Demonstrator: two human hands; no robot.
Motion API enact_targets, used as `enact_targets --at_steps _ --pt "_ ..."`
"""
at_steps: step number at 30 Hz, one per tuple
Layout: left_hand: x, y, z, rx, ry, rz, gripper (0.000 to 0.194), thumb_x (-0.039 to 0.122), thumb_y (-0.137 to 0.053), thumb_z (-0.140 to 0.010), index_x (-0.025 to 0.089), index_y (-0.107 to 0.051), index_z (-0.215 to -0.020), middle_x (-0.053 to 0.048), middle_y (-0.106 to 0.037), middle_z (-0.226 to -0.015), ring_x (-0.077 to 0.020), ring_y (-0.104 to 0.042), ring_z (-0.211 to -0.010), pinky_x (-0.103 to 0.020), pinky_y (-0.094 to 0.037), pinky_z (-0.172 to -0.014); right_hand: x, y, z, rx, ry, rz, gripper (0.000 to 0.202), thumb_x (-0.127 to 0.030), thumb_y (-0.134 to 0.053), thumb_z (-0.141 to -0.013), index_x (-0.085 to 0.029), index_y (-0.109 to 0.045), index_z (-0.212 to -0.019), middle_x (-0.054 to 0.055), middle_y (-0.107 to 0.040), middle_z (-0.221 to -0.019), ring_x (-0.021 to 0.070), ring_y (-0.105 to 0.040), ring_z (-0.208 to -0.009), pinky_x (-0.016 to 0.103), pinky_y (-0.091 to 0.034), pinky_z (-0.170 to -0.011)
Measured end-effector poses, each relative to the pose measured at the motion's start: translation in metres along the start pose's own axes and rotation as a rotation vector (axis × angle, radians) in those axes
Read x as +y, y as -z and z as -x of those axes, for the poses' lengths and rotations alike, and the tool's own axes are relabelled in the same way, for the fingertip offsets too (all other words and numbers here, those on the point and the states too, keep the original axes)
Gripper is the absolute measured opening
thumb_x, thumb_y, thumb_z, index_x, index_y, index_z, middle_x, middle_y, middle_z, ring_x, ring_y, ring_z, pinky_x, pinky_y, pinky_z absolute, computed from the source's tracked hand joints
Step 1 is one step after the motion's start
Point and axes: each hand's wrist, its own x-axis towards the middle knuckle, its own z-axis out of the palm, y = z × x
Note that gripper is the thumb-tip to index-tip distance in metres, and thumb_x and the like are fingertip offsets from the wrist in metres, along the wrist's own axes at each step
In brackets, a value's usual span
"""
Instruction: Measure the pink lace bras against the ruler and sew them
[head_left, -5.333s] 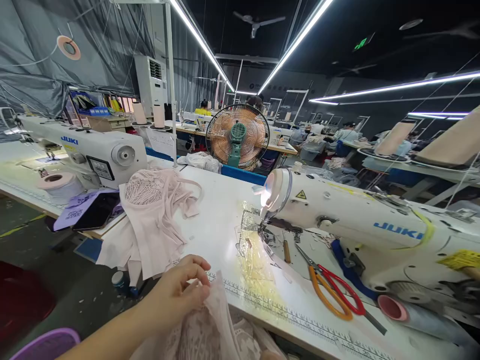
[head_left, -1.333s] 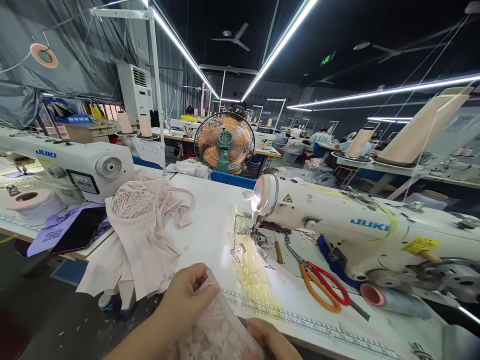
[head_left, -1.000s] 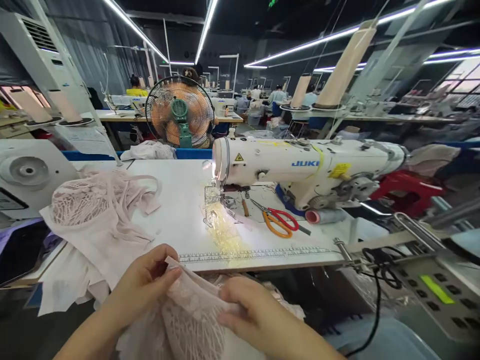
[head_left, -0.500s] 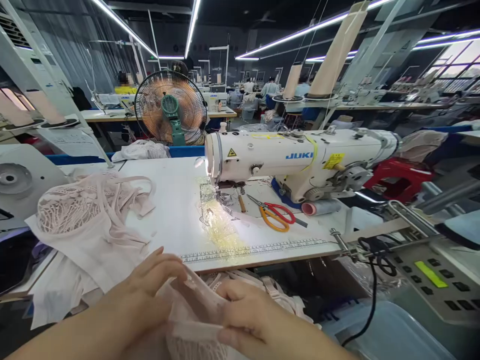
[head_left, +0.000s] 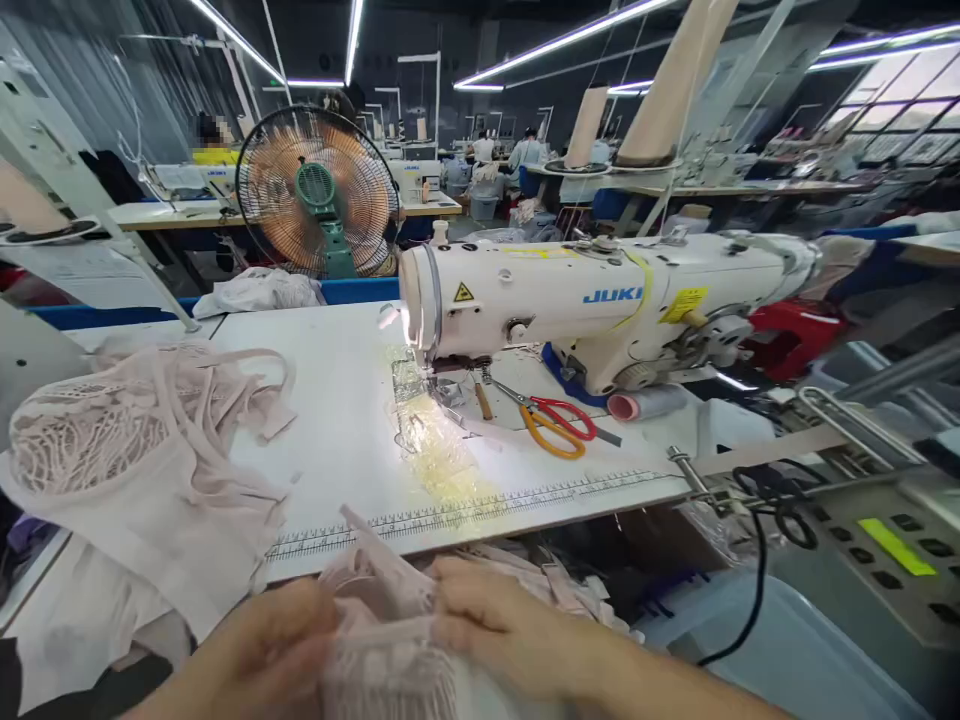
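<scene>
Low in the head view, a pale pink lace garment (head_left: 390, 655) hangs between my two hands, in front of the table's near edge. My left hand (head_left: 274, 640) is closed on its left side, somewhat blurred. Fingers of my right hand (head_left: 502, 625) pinch the right side of the same garment. A narrow strip of its fabric sticks up towards the printed ruler (head_left: 420, 522) on the table edge. Beyond stands a white sewing machine (head_left: 540, 300), its lamp lighting the needle area. More pink lace garments (head_left: 150, 440) lie heaped on the table at the left.
Scissors (head_left: 559, 425) with red and orange handles lie under the machine arm, near a thread cone (head_left: 645, 402) on its side. A control box (head_left: 885, 550) and a pale blue bin (head_left: 787, 650) stand at the right. A large fan (head_left: 319, 190) is behind the table.
My left hand has come down and its raised fingers have closed on the garment. The fabric strip now stands up above the hands. The view has shifted slightly.
</scene>
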Motion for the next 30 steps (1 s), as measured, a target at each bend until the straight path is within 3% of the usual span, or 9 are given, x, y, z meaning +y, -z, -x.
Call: enact_targets --at_steps 2,6,12,23,30 --pt "0.002 0.009 -0.014 -0.063 0.115 -0.001 0.035 0.045 -0.046 -0.086 0.021 -0.047 -0.061 0.004 -0.041 -0.059 -0.0136 -0.041 -0.057 -0.023 -0.035 -0.053 0.001 0.001 -0.014 0.031 -0.048 -0.020 0.022 -0.036 -0.040 -0.081 -0.021 -0.040 -0.064 0.004 -0.051 -0.082 0.0182 -0.052 -0.079 0.032 -0.042 -0.076" --pt "0.003 0.024 -0.039 -0.048 0.138 -0.033 0.036 0.049 -0.041 -0.086 0.020 -0.046 -0.064 0.004 -0.040 -0.063 -0.0144 -0.039 -0.062 -0.021 -0.031 -0.058 0.009 0.005 -0.029 0.101 -0.110 -0.008 0.022 -0.036 -0.040 -0.080 -0.021 -0.039 -0.065 0.002 -0.048 -0.076 0.0184 -0.047 -0.075 0.033 -0.039 -0.072" --pt "-0.010 0.022 -0.051 -0.017 0.230 0.018 0.041 0.055 -0.039 -0.083 0.021 -0.042 -0.063 0.006 -0.031 -0.060 -0.0138 -0.030 -0.057 -0.023 -0.025 -0.055 0.024 0.011 -0.029 0.103 -0.169 -0.085 0.025 -0.040 -0.043 -0.079 -0.018 -0.050 -0.069 0.002 -0.051 -0.073 0.0186 -0.049 -0.073 0.032 -0.039 -0.070" --pt "-0.002 0.040 -0.068 0.022 0.186 -0.008 0.037 0.050 -0.043 -0.082 0.020 -0.039 -0.059 0.005 -0.035 -0.060 -0.0147 -0.034 -0.061 -0.024 -0.028 -0.059 0.022 0.023 -0.040 0.136 -0.219 -0.113 0.026 -0.041 -0.043 -0.076 -0.018 -0.048 -0.065 0.000 -0.045 -0.067 0.0172 -0.044 -0.068 0.031 -0.035 -0.065" --pt "-0.017 0.055 -0.073 0.072 0.147 0.037 0.036 0.049 -0.046 -0.082 0.020 -0.043 -0.060 0.005 -0.036 -0.058 -0.0141 -0.033 -0.059 -0.024 -0.027 -0.056 0.019 0.027 -0.048 0.150 -0.240 -0.131 0.023 -0.038 -0.044 -0.075 -0.018 -0.050 -0.067 0.001 -0.049 -0.069 0.0175 -0.047 -0.070 0.030 -0.037 -0.067"
